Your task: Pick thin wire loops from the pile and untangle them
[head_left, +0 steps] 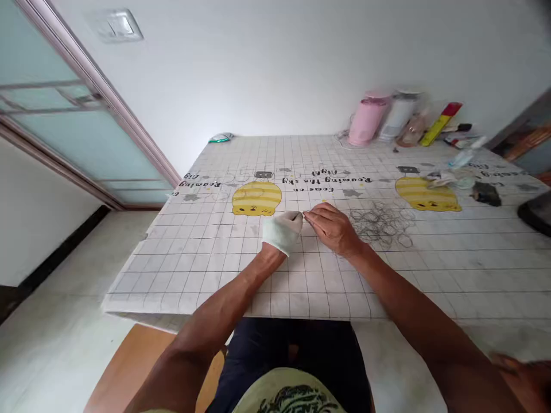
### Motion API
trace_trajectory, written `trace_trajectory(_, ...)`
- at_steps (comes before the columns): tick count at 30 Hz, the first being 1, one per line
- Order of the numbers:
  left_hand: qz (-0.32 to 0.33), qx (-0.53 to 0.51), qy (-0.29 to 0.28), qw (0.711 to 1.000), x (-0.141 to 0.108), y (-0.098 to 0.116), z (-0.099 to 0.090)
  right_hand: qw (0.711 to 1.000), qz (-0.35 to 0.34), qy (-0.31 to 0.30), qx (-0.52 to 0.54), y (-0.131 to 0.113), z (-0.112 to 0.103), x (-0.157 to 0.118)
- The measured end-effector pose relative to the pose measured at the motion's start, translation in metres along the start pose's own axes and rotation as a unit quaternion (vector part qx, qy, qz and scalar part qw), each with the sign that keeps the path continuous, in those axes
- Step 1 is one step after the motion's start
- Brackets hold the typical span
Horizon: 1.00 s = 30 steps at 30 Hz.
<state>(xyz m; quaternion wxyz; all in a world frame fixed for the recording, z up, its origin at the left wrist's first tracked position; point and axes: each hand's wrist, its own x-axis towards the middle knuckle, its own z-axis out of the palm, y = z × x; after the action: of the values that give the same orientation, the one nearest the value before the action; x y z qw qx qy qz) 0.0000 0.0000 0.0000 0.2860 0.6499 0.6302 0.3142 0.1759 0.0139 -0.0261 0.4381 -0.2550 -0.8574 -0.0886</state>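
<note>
My left hand (284, 227) wears a white glove and is closed above the tablecloth (206, 281), near its middle. Bare and pinched, my right hand (332, 228) meets it almost fingertip to fingertip. Whatever the two hands hold between them is too small to make out. Just to the right of my right hand lies a loose tangle of thin dark wire-like loops (381, 223). The cloth is white with a grid, printed words and yellow striped cartoon animals.
Along the wall at the back right stand a pink cylindrical container (367, 120), a white one (398, 117) and a yellow box with a red end (441, 124). A small dark object (486, 194) lies at the right. A green-edged packet (221, 137) sits at the far left corner.
</note>
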Motion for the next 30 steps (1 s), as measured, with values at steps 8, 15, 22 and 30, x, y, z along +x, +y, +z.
trace_trajectory(8, -0.051, -0.096, -0.043, 0.993, 0.001, 0.003, -0.003, 0.999, -0.001, -0.038, 0.009, -0.002, -0.002, 0.000)
trace_trajectory(15, 0.026, -0.070, -0.056, 0.996, 0.002, 0.006, 0.001, 0.999, 0.039, 0.020, 0.025, 0.008, -0.012, -0.003)
trace_trajectory(22, 0.051, 0.012, -0.055, 0.997, 0.000, 0.010, 0.001, 0.998, 0.047, 0.019, 0.027, 0.009, -0.010, -0.004)
trace_trajectory(30, 0.054, 0.050, -0.068, 0.995, -0.003, 0.004, 0.009, 0.998, 0.045, -0.021, 0.035, 0.010, -0.010, -0.006)
